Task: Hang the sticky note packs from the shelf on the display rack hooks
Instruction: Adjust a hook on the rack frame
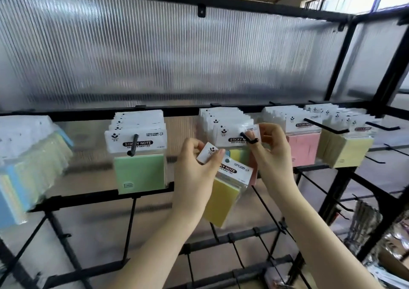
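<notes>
Left hand (194,169): raised, fingers curled round a yellow pack (223,197), tilted, just below the hook.
Right hand (271,153): raised, pinching the hook (249,139) tip.
Pack rows: five hanging on the rack (93,197).
Held packs: one.

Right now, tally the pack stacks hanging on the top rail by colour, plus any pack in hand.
Green stacks: 1
Pink stacks: 1
Yellow stacks: 1
Mixed-colour stacks: 2
Loose pack in left hand: 1
Total: 6
</notes>
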Demonstrator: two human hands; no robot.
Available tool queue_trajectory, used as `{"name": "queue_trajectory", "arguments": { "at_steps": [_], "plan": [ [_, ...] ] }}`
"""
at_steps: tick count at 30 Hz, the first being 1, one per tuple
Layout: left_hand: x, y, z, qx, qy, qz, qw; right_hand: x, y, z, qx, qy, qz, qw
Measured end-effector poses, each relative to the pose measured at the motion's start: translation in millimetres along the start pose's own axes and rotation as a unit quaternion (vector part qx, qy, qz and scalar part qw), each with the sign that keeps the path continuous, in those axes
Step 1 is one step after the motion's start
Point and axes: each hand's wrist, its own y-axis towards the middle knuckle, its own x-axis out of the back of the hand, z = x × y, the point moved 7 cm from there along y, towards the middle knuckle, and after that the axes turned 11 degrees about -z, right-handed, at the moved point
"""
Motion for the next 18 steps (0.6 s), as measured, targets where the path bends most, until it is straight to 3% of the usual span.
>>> {"name": "queue_trajectory", "arguments": {
  "at_steps": [6, 9, 13, 18],
  "plan": [
    [15.7, -13.9, -8.5, -0.098, -0.032, -0.064, 0.993, 4.1, -6.6, -2.3, 0.014, -0.039, -0.024, 0.999],
    [19.2, -21.0, -13.3, -0.138, -0.049, -0.061, 0.987, 15.5, -17.4, -2.9, 0.012, -0.051, -0.06, 0.997],
    [19.9, -28.7, -16.4, -0.156, -0.073, -0.043, 0.984, 37.2, -45.6, 11.8, 0.078, -0.026, -0.118, 0.99],
    [15.5, -50.5, -21.9, -0.163, -0.095, -0.072, 0.979, 38.7, -86.7, 29.9, 0.126, 0.003, 0.049, 0.991]
  ]
}}
